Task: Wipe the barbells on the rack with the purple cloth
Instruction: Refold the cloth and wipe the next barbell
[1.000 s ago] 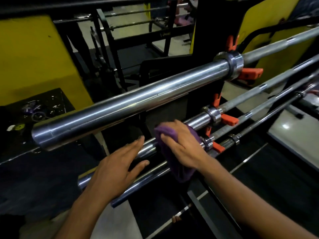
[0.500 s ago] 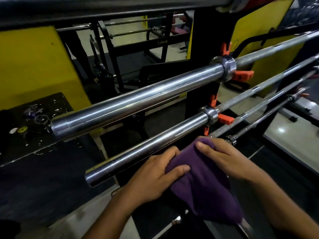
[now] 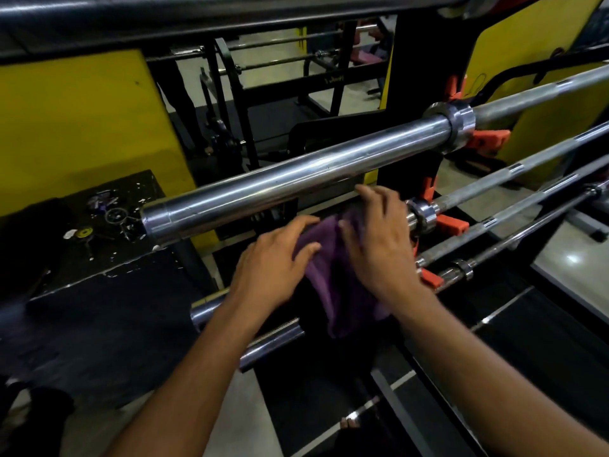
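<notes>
Several chrome barbells lie on a black rack with orange hooks [image 3: 451,224]. The top barbell [image 3: 296,183] runs across the middle of the view. Below it, the second barbell [image 3: 423,216] is mostly covered by the purple cloth [image 3: 333,285], which is draped over its sleeve and hangs down. My left hand [image 3: 270,265] holds the cloth's left edge between thumb and fingers. To its right, my right hand [image 3: 379,245] presses on the cloth with spread fingers, beside the bar's collar. A third barbell [image 3: 267,351] sits lower, under my left forearm.
A black box [image 3: 99,258] with small loose items on top stands at the left. Yellow panels [image 3: 82,127] and other black gym frames [image 3: 336,80] stand behind the rack. Thin bar shafts [image 3: 527,166] run off to the right. Grey floor lies below.
Both hands carried the cloth up from the lower bars and laid it over the second barbell's sleeve. The right hand now lies flat on it near the collar.
</notes>
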`<state>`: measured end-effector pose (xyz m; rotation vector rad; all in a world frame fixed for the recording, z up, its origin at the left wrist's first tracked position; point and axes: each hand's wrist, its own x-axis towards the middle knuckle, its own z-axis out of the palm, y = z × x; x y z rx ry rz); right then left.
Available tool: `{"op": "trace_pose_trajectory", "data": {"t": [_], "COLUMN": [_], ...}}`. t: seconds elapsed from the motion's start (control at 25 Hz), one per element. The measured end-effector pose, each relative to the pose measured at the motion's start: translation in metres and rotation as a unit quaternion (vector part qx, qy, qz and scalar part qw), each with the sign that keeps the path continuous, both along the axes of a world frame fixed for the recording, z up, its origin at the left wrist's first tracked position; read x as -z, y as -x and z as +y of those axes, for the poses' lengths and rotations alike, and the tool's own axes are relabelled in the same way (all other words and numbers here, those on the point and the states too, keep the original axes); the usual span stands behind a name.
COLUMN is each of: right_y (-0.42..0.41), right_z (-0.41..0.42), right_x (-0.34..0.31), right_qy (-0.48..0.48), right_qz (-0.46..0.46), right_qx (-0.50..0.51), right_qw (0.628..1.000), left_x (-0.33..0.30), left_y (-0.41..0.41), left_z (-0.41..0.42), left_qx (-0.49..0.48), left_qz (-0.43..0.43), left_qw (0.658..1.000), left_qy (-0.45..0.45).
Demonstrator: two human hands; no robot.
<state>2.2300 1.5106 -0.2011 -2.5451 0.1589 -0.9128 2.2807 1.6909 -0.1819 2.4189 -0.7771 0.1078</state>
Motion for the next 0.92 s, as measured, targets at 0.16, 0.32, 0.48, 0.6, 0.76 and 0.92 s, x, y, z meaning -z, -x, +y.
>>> {"op": "trace_pose_trajectory", "data": {"t": [0.16, 0.32, 0.48, 0.6, 0.76, 0.92], "right_y": [0.001, -0.02, -0.047, -0.031, -0.006, -0.042], "right_z": [0.047, 0.032, 0.034, 0.056, 0.008, 0.016], "right_x": [0.06, 0.05, 0.008, 0.027, 0.058, 0.018], "right_qy": [0.189, 0.222, 0.216, 0.201, 0.245, 0.183], "right_qz": [0.045, 0.06, 0.169, 0.122, 0.051, 0.178], "right_qx": [-0.101, -0.09, -0.042, -0.083, -0.145, 0.022], "right_qw": [0.976, 0.969, 0.961, 0.968, 0.957, 0.967], "left_x": [0.017, 0.03, 0.044, 0.044, 0.043, 0.045], "left_y": [-0.014, 0.01, 0.019, 0.016, 0.018, 0.016], "left_z": [0.019, 0.067, 0.087, 0.084, 0.087, 0.087], "left_qx": [-0.048, -0.047, -0.035, -0.04, -0.035, -0.036], "left_qz": [-0.048, -0.046, -0.098, -0.11, -0.121, -0.123], "left_qw": [0.991, 0.981, 0.971, 0.969, 0.968, 0.971], "left_qy": [-0.119, -0.183, -0.215, -0.216, -0.217, -0.2]}}
